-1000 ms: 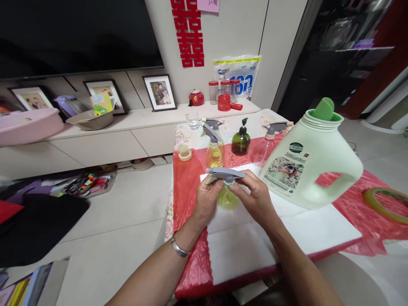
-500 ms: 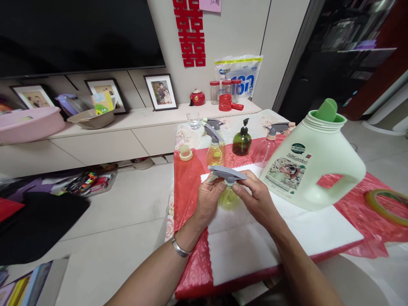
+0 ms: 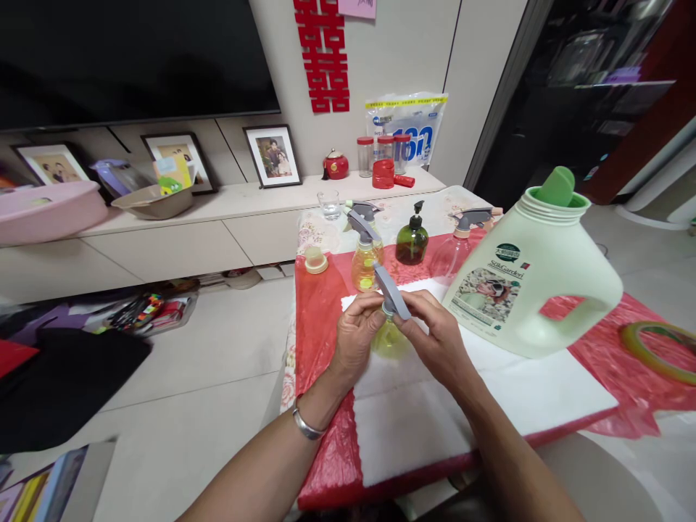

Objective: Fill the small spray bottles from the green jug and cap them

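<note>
A small clear spray bottle (image 3: 390, 342) with yellow-green liquid stands upright on the white cloth (image 3: 424, 428), between my two hands. Its grey trigger head (image 3: 390, 291) sits at the neck, angled away from me to the left. My left hand (image 3: 356, 337) is closed about the neck from the left, thumb at the collar. From the right, my right hand (image 3: 435, 337) grips the head and collar with thumb and fingers. Parts of the neck are hidden by my fingers. Just behind stands another spray bottle (image 3: 365, 261) with yellow liquid.
A large pale green jug (image 3: 538, 283) with a green cap piece stands at the right. Behind are a dark green pump bottle (image 3: 412, 245), a pinkish spray bottle (image 3: 450, 254) and a drinking glass (image 3: 329, 206). A pale cap (image 3: 315, 261) lies left; a tape roll (image 3: 660, 351) lies right.
The grey trigger head has turned on the bottle, from lying nearly sideways to pointing more away from me. My fingers have shifted slightly around it; the bottle stays in place.
</note>
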Tool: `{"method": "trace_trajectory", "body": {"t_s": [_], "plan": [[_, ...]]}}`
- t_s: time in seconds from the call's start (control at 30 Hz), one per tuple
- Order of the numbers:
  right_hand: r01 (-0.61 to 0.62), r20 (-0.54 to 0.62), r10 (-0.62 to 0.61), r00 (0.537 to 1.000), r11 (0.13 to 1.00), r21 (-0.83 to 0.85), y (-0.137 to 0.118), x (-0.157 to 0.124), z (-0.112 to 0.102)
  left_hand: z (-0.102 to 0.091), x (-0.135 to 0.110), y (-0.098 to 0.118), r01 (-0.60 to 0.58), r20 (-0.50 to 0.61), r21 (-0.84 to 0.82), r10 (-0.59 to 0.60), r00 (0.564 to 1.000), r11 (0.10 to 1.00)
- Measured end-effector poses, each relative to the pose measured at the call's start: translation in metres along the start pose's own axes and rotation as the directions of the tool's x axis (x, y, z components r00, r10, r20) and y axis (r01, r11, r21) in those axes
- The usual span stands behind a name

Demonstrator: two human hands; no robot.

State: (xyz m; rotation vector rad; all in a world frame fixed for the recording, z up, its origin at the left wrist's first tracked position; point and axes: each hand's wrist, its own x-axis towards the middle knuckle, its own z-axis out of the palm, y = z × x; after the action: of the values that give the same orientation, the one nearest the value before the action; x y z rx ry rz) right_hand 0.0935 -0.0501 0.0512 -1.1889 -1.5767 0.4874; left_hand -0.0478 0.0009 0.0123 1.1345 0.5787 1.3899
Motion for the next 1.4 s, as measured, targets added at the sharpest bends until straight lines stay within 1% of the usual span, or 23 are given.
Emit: {"method": "trace_trajectory", "body": {"t_s": [0.13,0.33,0.43,0.57,0.77,0.83,1.03,1.27,1.33,1.4], "plan": [[0.021,0.008,-0.021,1.0,1.0,-0.016,-0.001,0.0,-0.001,0.001,-0.001,0.002,0.007,-0.002,-0.004,-0.007,1.0,1.0],[0.063,0.005,-0.063,0.998,0.998,-0.026,0.004,-0.001,0.001,-0.001,0.0,-0.002,0.029,0.026,-0.076,-0.027,0.999,0.997],[0.073,-0.002,-0.073,0.997,0.997,-0.029,0.004,-0.001,0.0,-0.002,0.0,-0.004,0.026,0.018,-0.058,-0.025,1.0,0.998],[0.073,-0.035,-0.075,0.997,0.997,-0.036,0.005,-0.001,0.003,-0.003,-0.001,-0.003,0.012,0.039,-0.027,-0.011,0.999,1.0],[0.035,-0.104,-0.041,0.994,0.998,-0.057,0.006,-0.005,0.011,-0.004,-0.002,-0.002,-0.042,0.05,0.041,0.04,0.998,0.998],[0.03,-0.095,-0.036,0.995,0.998,-0.062,0.003,-0.004,0.011,-0.004,-0.001,-0.002,-0.034,0.046,0.056,0.031,0.998,0.998],[0.029,0.004,-0.029,1.0,0.997,-0.067,-0.004,-0.003,0.004,-0.002,-0.001,-0.002,-0.011,0.034,0.021,0.01,0.999,1.0],[0.007,-0.05,-0.011,0.999,0.998,-0.068,0.007,-0.004,0.009,-0.006,-0.003,-0.005,-0.029,0.091,0.01,0.028,0.995,1.0],[0.004,-0.048,-0.007,0.999,0.998,-0.061,0.008,-0.004,0.009,-0.007,-0.004,-0.006,-0.028,0.123,0.001,0.028,0.992,1.0],[0.004,-0.033,-0.006,0.999,0.999,-0.052,0.008,-0.004,0.007,-0.008,-0.004,-0.007,-0.042,0.149,0.026,0.037,0.988,0.999]]}}
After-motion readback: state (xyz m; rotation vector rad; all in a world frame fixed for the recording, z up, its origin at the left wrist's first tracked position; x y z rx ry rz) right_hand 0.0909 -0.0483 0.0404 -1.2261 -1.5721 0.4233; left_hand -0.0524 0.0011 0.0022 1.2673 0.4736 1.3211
